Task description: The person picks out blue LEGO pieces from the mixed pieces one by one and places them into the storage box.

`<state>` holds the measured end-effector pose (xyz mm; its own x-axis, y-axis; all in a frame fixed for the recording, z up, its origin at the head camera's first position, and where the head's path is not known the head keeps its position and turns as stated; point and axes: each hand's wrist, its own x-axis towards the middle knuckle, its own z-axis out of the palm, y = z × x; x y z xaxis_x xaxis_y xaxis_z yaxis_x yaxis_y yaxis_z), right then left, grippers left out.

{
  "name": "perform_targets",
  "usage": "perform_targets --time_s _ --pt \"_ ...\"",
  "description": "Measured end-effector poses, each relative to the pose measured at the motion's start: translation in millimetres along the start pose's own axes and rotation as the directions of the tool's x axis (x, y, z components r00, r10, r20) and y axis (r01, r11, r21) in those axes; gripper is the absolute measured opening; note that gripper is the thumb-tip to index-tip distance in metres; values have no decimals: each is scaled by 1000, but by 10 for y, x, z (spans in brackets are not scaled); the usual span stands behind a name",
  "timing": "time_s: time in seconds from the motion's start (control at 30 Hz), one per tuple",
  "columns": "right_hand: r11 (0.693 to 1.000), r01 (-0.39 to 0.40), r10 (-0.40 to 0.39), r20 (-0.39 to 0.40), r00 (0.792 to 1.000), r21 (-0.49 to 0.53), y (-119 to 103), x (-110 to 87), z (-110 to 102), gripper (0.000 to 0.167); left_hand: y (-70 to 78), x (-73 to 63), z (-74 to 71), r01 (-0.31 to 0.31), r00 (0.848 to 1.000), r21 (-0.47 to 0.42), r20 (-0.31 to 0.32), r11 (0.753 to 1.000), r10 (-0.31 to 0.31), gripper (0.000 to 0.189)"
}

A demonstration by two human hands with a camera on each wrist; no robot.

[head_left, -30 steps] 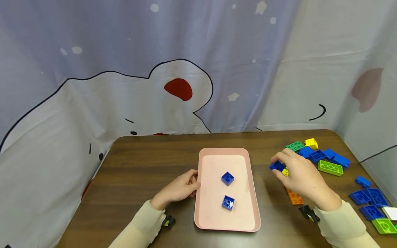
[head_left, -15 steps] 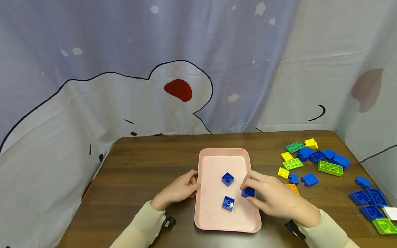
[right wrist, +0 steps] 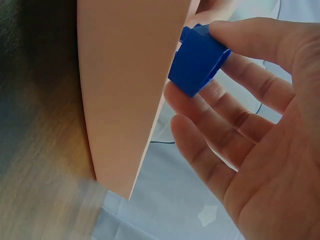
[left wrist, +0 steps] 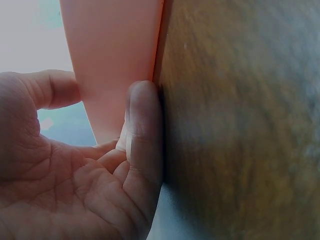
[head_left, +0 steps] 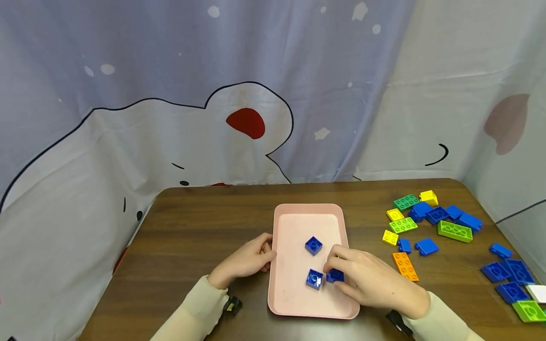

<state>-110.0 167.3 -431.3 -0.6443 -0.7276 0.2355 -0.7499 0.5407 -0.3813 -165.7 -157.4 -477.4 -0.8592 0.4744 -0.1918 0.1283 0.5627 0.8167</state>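
Note:
In the head view my right hand (head_left: 367, 279) is over the right side of a shallow pink tray (head_left: 294, 303), pinching a blue toy brick (head_left: 336, 275) between thumb and fingers. The right wrist view shows that brick (right wrist: 196, 62) tilted, above the tray's rim. Two square blue bricks lie in the tray: one farther back (head_left: 313, 246), another (head_left: 314, 279) just left of the held brick. My left hand (head_left: 246, 257) holds the tray's left side. In the left wrist view its thumb meets the upper rim and fingers lie against the outer wall (left wrist: 112, 55).
Loose bricks lie right of the tray, including an orange one (head_left: 405, 266), a lime one (head_left: 454, 231) and several blue ones (head_left: 426, 246). Another group, with a white piece (head_left: 536, 293), lies near the table's right edge. A patterned curtain (head_left: 324, 94) hangs behind the wooden table (head_left: 204, 213).
My right hand has carried the blue brick left from the loose bricks into the tray area, then slightly nearer to me, beside the front brick. The left hand has stayed put.

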Motion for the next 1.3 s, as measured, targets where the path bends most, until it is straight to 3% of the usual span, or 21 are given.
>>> perform_targets --time_s 0.47,0.53,0.67,0.73,1.07,1.3 --pt "1000 -20 20 17 1000 -16 -9 6 -22 31 -3 -14 -7 6 1000 -3 -2 1000 -6 50" --pt "999 -23 24 27 999 -30 -13 -14 -16 45 3 -18 -10 5 1000 -3 -3 1000 -5 50" --pt "998 -48 50 75 996 -38 -23 -60 2 93 5 -24 -13 4 1000 -7 -4 1000 -4 50" --pt "998 -62 65 94 993 -32 -25 -74 3 105 6 -25 -13 4 1000 -12 -3 1000 -4 49" --pt "995 -71 74 41 996 -71 40 -120 -84 102 4 -16 -4 -1 1000 -16 2 1000 1 49" --pt "986 -139 140 2 990 -90 178 -148 -194 101 31 -13 -6 -5 1000 -9 1 1000 5 48"
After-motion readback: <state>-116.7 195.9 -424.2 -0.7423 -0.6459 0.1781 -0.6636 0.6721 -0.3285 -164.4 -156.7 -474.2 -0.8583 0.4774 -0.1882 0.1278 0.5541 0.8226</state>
